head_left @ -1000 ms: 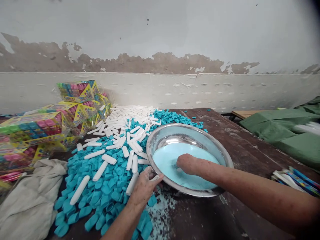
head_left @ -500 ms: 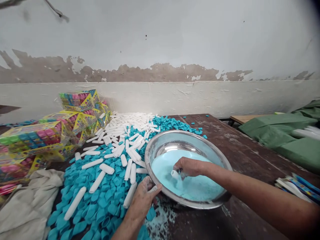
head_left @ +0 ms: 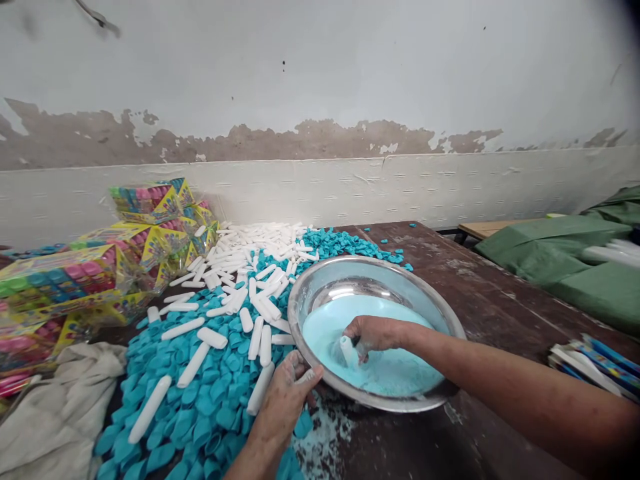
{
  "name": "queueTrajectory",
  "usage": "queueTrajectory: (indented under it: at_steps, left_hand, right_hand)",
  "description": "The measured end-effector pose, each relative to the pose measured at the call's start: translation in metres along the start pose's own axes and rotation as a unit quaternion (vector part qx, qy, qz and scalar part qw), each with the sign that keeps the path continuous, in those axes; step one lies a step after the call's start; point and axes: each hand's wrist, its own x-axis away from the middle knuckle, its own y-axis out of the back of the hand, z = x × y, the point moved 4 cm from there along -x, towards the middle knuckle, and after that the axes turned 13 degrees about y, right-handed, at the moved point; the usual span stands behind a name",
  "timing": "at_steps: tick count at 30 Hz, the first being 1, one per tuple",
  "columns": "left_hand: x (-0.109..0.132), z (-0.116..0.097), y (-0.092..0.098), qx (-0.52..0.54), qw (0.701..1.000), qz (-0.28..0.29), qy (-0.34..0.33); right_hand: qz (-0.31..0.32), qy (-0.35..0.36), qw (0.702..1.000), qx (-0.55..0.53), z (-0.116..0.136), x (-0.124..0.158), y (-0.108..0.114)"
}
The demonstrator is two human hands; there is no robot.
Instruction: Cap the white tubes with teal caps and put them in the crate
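A steel basin stands tilted on the table, with pale blue, powdery-looking stuff inside. My right hand reaches into it, closed round a white plastic tube whose lower end is down in the blue stuff. At the basin's near left rim is my left hand, its thumb against the rim and its fingers curled by the outer wall, gripping the edge. Beside that hand lie many teal plastic caps, with loose white tubes scattered over them.
Clear-wrapped packs of coloured tubes are stacked at the left, behind a grey cloth. More white tubes are heaped at the back. Green sacking and flat printed packaging lie at the right. Blue residue marks the dark table.
My right hand has shifted slightly within the basin, and the white tube in it now stands more upright. The left hand stays at the rim. The whole view has moved a little.
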Motion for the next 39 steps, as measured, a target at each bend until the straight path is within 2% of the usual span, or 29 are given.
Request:
queueTrajectory:
  at_steps: [4, 9, 13, 15, 17, 19, 21, 22, 24, 26, 29, 31, 33, 36, 39]
  left_hand:
    - [0.0, 0.002, 0.0, 0.006, 1.0, 0.003, -0.004]
    - [0.001, 0.001, -0.001, 0.008, 1.0, -0.001, -0.008]
    - [-0.001, 0.002, -0.002, 0.011, 1.0, -0.002, -0.005]
    - [-0.001, 0.004, -0.001, 0.006, 1.0, -0.006, -0.002]
    - [0.0, 0.004, 0.004, -0.027, 0.999, -0.044, 0.004]
    - [0.007, -0.003, 0.011, -0.098, 0.985, -0.139, -0.025]
    - [0.017, -0.02, 0.013, -0.192, 0.947, -0.238, -0.097]
    - [0.021, -0.03, 0.01, -0.24, 0.925, -0.26, -0.136]
    - [0.021, -0.046, -0.006, -0.329, 0.893, -0.241, -0.188]
    - [0.009, -0.054, -0.027, -0.403, 0.873, -0.183, -0.204]
    - [-0.02, -0.056, -0.056, -0.48, 0.853, -0.114, -0.171]
    - [-0.038, -0.055, -0.069, -0.503, 0.845, -0.094, -0.154]
    - [-0.048, -0.057, -0.076, -0.512, 0.838, -0.099, -0.16]
    - [-0.051, -0.061, -0.077, -0.531, 0.819, -0.131, -0.172]
    - [-0.048, -0.062, -0.078, -0.554, 0.801, -0.148, -0.171]
  right_hand:
    - [-0.015, -0.028, 0.997, 0.072, 0.002, 0.012, 0.009]
    - [-0.028, -0.084, 0.985, 0.146, 0.018, 0.002, -0.009]
    - [-0.085, -0.046, 0.995, -0.027, 0.021, -0.006, -0.014]
    - [-0.086, -0.038, 0.989, -0.114, 0.016, -0.005, -0.011]
    - [-0.083, -0.043, 0.984, -0.154, 0.01, 0.0, -0.007]
    - [-0.104, -0.047, 0.975, -0.189, 0.005, 0.007, -0.002]
    - [-0.134, -0.045, 0.968, -0.209, 0.003, 0.014, 0.0]
    - [-0.148, -0.043, 0.964, -0.215, 0.002, 0.018, 0.001]
    - [-0.17, -0.035, 0.959, -0.225, 0.002, 0.025, 0.001]
    - [-0.19, -0.024, 0.954, -0.23, 0.003, 0.031, 0.002]
    - [-0.22, -0.011, 0.95, -0.22, 0.006, 0.039, 0.001]
    - [-0.243, -0.008, 0.949, -0.199, 0.007, 0.045, 0.001]
    - [-0.272, -0.014, 0.948, -0.167, 0.006, 0.051, 0.002]
    - [-0.319, -0.03, 0.941, -0.107, 0.003, 0.06, 0.006]
    - [-0.317, -0.016, 0.946, -0.062, 0.006, 0.063, 0.007]
